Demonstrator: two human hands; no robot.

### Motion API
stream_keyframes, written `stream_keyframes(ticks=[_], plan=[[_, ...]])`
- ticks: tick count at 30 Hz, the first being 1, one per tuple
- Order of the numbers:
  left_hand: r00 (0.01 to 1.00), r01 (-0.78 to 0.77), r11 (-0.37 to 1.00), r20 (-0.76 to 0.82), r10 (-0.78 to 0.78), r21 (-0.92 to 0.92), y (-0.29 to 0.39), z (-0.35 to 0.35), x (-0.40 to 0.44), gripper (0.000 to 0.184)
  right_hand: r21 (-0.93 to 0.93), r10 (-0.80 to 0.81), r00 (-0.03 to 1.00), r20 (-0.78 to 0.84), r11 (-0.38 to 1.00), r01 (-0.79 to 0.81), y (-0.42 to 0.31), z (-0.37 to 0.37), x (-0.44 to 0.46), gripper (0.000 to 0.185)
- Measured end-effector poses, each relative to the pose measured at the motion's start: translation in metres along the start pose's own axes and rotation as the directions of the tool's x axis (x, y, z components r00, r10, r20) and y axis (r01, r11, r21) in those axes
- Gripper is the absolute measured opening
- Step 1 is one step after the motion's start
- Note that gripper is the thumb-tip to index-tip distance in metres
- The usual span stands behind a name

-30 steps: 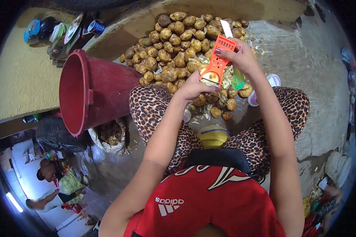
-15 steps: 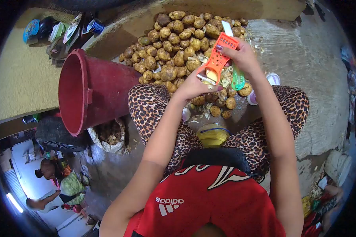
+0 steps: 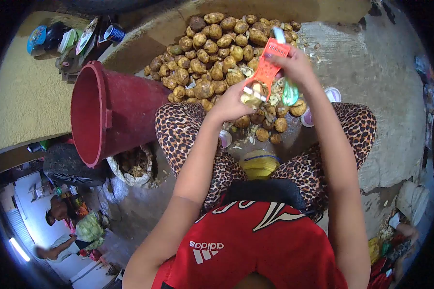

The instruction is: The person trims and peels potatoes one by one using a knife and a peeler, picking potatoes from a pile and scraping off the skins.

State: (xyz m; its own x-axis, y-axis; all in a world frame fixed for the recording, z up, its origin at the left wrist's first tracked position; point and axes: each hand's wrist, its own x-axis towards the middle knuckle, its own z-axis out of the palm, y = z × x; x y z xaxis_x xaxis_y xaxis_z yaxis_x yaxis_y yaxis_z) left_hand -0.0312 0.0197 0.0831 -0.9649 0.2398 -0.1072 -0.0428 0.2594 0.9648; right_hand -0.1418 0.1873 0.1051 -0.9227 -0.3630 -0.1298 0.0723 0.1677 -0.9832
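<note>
The potato [image 3: 250, 100] in front of the knees shows more on the near side of the blade of the orange peeler [image 3: 266, 65] than half a second ago, and the peeler has blurred, which suggests a stroke in progress. The left hand [image 3: 230, 106] is curled around the potato, the right hand [image 3: 296, 68] clamped on the peeler's upper part; beyond lies a heap of unpeeled potatoes [image 3: 205, 62], with a red bucket [image 3: 135, 106] beside it.
</note>
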Motion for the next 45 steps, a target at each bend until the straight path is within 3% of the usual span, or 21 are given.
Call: stream_keyframes(ticks=[2,3,6,7,10,11,14,15,16,20,21,24,27,29,31,33,36,38,40,43,45], plan=[[0.995,-0.083,0.989,0.057,0.077,0.123,-0.003,-0.003,0.002,0.043,-0.172,-0.076,0.982,-0.172,0.984,0.046,0.003,-0.023,0.017,0.020],[0.992,-0.112,0.990,0.065,0.107,0.084,0.001,-0.003,0.001,0.048,0.079,0.014,0.981,-0.192,0.997,0.001,0.000,-0.034,0.020,0.019],[0.997,-0.075,0.996,-0.006,0.075,-0.045,0.006,-0.003,0.000,0.052,0.209,0.000,0.992,-0.127,0.978,0.027,0.002,-0.034,0.018,0.018],[0.997,-0.079,0.994,0.013,0.080,-0.071,0.005,-0.003,0.001,0.056,0.168,0.012,0.997,-0.073,0.986,0.000,-0.006,-0.029,0.009,0.017],[0.986,0.165,0.927,0.037,-0.163,-0.335,0.002,-0.002,0.003,0.062,0.201,-0.065,0.991,-0.119,0.976,0.088,-0.003,-0.022,0.008,0.016],[0.992,0.122,0.950,0.031,-0.118,-0.287,-0.003,-0.002,0.004,0.066,0.289,-0.068,0.995,-0.073,0.953,0.086,-0.003,-0.023,0.009,0.018],[0.992,0.097,0.949,-0.049,-0.117,-0.300,-0.003,0.004,0.006,0.066,0.249,-0.061,0.998,-0.031,0.966,0.066,0.000,-0.007,0.005,0.022],[0.993,0.087,0.946,-0.050,-0.108,-0.313,-0.005,0.005,0.008,0.065,0.104,0.000,0.999,0.034,0.995,-0.003,-0.007,0.000,-0.004,0.022],[0.993,0.081,0.941,-0.050,-0.103,-0.328,-0.008,0.006,0.008,0.064,0.006,-0.093,0.991,0.092,0.996,0.093,0.001,0.010,-0.006,0.024],[0.986,0.161,0.961,-0.003,-0.166,-0.224,-0.009,0.006,0.005,0.058,0.111,-0.091,0.995,-0.050,0.989,0.096,0.000,-0.018,0.012,0.022],[0.995,0.094,0.987,0.005,-0.095,-0.130,-0.004,0.006,0.003,0.056,-0.115,-0.152,0.967,-0.205,0.985,0.131,-0.005,-0.025,0.018,0.020],[0.993,0.113,0.961,-0.014,-0.121,-0.253,-0.003,0.007,0.003,0.045,0.200,-0.061,0.989,-0.136,0.976,0.088,-0.010,-0.031,0.014,0.019],[0.991,0.047,0.988,-0.119,-0.065,-0.149,0.007,0.009,0.004,0.044,0.172,-0.028,0.995,0.092,0.985,0.012,-0.016,-0.002,-0.003,0.018],[0.999,0.036,0.985,-0.011,-0.039,-0.170,0.002,0.005,0.006,0.051,0.160,-0.034,0.988,0.148,0.987,0.010,-0.001,0.003,0.001,0.021],[0.993,0.111,0.957,0.073,-0.094,-0.269,0.001,0.003,0.005,0.054,0.105,-0.015,1.000,-0.006,0.994,0.016,0.003,-0.007,0.011,0.022],[0.998,0.037,0.977,0.051,-0.027,-0.211,0.002,0.002,0.000,0.052,-0.008,-0.036,0.976,-0.214,0.999,0.035,0.005,-0.030,0.022,0.020],[1.000,0.013,0.961,0.000,-0.014,-0.277,0.004,0.001,-0.004,0.049,0.252,-0.006,0.967,-0.256,0.965,0.072,0.002,-0.043,0.022,0.018],[0.996,0.048,0.926,-0.049,-0.071,-0.375,0.008,0.001,-0.002,0.048,0.211,-0.036,0.982,-0.183,0.975,0.075,0.003,-0.035,0.023,0.018],[0.989,0.073,0.877,-0.081,-0.126,-0.475,0.002,0.000,0.003,0.061,0.195,-0.035,0.987,-0.157,0.978,0.066,-0.003,-0.027,0.012,0.019],[0.975,0.045,0.784,-0.145,-0.170,-0.619,0.009,0.002,0.003,0.079,0.372,0.026,0.977,-0.212,0.927,0.056,0.005,-0.029,0.020,0.020],[0.979,0.031,0.762,-0.135,-0.155,-0.646,0.008,0.005,0.003,0.078,0.397,0.068,0.968,-0.241,0.917,0.034,0.003,-0.028,0.019,0.020]])
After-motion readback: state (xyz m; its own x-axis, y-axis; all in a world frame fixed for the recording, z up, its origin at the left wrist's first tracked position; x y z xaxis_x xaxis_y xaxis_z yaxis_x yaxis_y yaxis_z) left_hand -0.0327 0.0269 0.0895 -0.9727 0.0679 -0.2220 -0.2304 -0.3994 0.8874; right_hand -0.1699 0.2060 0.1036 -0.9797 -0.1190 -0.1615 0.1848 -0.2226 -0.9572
